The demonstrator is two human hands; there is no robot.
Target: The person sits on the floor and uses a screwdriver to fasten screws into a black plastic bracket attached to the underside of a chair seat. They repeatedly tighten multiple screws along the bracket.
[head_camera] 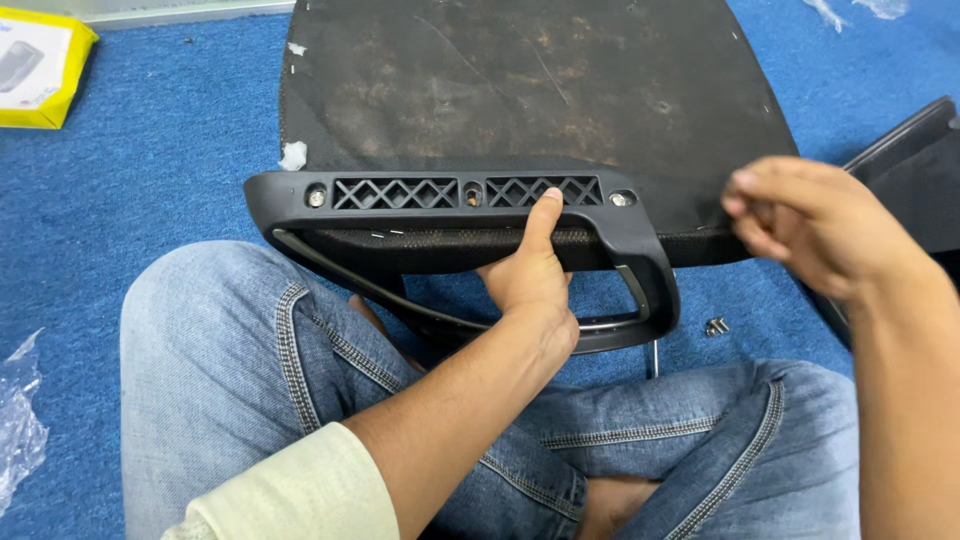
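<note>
- Black plastic armrest bracket (460,215) lies across the near edge of the upturned chair seat (530,80), just above your knees, with its looped handle part hanging down toward your lap.
- Far left, a yellow cardboard box (40,70) sits on the blue carpet (150,170); you cannot tell what is in it, only a printed panel on its face.
- At the lower left edge, a crumpled clear plastic wrapper (18,420) lies on the carpet.
- Your bracket's top bar shows two lattice-patterned openings, a screw hole at each end with a metal fastener seated in it, and one more hole in the middle.
- Your left hand (530,285) grips the bracket from below, fingers curled round the lower bar and thumb stretched straight up, its tip pressed on the top bar just right of the middle hole.
- The seat's underside is black, scuffed and stained brown.
- A few small metal screws (716,326) lie loose on the carpet just right of the bracket.
- Your right hand (810,225) hovers over the seat's right edge, fingers bunched together; it is blurred, so you cannot tell whether it pinches anything.
</note>
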